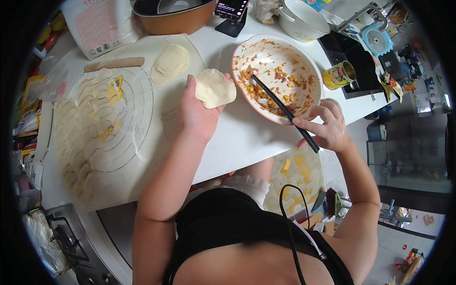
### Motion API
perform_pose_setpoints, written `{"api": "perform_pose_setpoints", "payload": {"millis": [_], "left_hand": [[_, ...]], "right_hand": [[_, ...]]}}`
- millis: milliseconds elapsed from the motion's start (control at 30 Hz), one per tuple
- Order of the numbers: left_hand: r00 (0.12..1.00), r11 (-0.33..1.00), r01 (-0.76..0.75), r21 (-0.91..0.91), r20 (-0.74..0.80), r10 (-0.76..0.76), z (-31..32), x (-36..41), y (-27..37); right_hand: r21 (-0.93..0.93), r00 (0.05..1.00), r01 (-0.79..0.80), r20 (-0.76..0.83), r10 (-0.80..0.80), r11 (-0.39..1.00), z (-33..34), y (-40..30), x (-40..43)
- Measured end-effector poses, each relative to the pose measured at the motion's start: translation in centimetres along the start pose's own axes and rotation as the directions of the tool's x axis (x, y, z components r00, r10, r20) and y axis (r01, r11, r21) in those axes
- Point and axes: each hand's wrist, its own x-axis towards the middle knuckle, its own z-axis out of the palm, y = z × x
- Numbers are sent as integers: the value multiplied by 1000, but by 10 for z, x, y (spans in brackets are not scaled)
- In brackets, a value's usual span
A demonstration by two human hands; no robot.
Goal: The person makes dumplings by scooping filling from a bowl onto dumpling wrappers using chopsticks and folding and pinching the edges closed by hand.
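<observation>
A round dough wrapper lies across the palm and fingers of my left hand, just left of a large white bowl with a red rim. My right hand holds black chopsticks at the bowl's lower right edge, their tips in the meat and corn filling. Filling is also smeared over the bowl's wall. A stack of wrappers rests on the pastry mat. At the left, many folded dumplings cover part of the mat, below a wooden rolling pin.
Behind the mat stand a flour bag and a brown pot. A phone on a stand, a white enamel pot and an opened can line the far side. A black sink is at the right, a gas stove lower left.
</observation>
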Motion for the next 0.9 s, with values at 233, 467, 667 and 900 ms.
{"api": "perform_pose_setpoints", "payload": {"millis": [233,467,667,900], "left_hand": [[1000,999,5,-45,16,-5,0,-4,3],[998,998,13,-62,62,-9,2,-6,3],[999,998,-9,-57,39,11,1,-6,6],[999,999,-21,-47,38,23,1,-5,7]], "right_hand": [[433,957,-196,-112,268,880,-15,29,45],[417,826,-512,-1,564,751,-27,65,20],[519,945,-306,63,321,798,-40,35,24],[339,938,-309,-47,344,889,-47,34,33]]}}
